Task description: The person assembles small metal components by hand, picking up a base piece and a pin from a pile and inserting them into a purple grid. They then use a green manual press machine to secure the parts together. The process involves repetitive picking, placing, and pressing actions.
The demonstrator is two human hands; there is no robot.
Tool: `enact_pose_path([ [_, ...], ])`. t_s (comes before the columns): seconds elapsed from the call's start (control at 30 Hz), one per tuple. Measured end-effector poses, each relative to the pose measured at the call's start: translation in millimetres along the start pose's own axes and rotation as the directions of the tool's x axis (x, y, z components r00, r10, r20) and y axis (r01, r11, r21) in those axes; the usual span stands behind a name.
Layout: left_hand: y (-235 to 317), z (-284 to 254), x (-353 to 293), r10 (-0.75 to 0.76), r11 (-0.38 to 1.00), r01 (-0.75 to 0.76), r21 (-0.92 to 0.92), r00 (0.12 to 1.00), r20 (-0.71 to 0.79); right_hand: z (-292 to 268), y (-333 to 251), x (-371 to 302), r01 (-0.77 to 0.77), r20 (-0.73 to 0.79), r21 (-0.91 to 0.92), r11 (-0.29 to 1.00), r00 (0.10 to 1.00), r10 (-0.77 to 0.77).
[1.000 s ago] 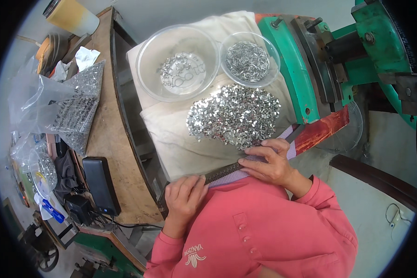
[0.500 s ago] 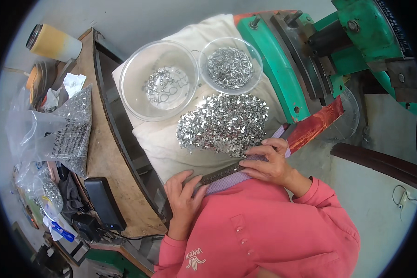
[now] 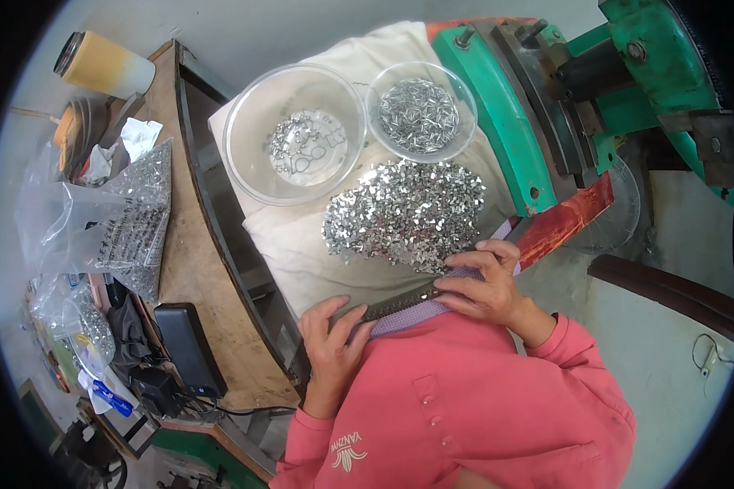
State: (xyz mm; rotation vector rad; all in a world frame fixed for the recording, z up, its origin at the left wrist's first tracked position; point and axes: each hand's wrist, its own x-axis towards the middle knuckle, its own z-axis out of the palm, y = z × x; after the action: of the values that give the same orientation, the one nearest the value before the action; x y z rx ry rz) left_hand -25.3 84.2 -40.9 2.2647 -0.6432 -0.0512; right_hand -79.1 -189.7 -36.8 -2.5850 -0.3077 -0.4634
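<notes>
A dark toothed strip (image 3: 400,306) lies along the near edge of the cloth, in front of my pink shirt. My left hand (image 3: 328,341) holds its left end between thumb and fingers. At the strip's right part, my right hand (image 3: 491,287) has its fingers curled with thumb and fingertips close together; what they pinch, if anything, is too small to make out. A tiny shiny piece shows on the strip beside those fingertips. Just beyond the hands spreads a heap of small silvery metal pieces (image 3: 404,210). Light purple fabric (image 3: 412,316) runs under the strip.
Behind the heap stand a large clear tub (image 3: 245,171) with some metal bits and a smaller clear bowl (image 3: 463,130) of short metal pins. A green machine press (image 3: 497,122) rises at right. Left, a wooden table (image 3: 179,269) carries a black box (image 3: 189,349), bags and a cup (image 3: 110,67).
The whole view has shifted slightly, so the scene sits a little farther right. Both hands stay at the strip, with the right fingers barely moved.
</notes>
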Motion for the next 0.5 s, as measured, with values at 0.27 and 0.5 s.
enact_pose_path([
  [0.27,1.6,-0.3,-2.4,0.009,1.000,-0.009,0.030,1.000,0.006,-3.2,-1.8,5.2,-0.037,0.090,0.013,0.999,0.995,0.036],
  [0.5,1.7,1.9,-2.9,0.048,0.997,-0.048,0.065,0.999,-0.006,-7.1,-2.0,8.6,-0.053,0.124,0.023,0.998,0.991,0.050],
])
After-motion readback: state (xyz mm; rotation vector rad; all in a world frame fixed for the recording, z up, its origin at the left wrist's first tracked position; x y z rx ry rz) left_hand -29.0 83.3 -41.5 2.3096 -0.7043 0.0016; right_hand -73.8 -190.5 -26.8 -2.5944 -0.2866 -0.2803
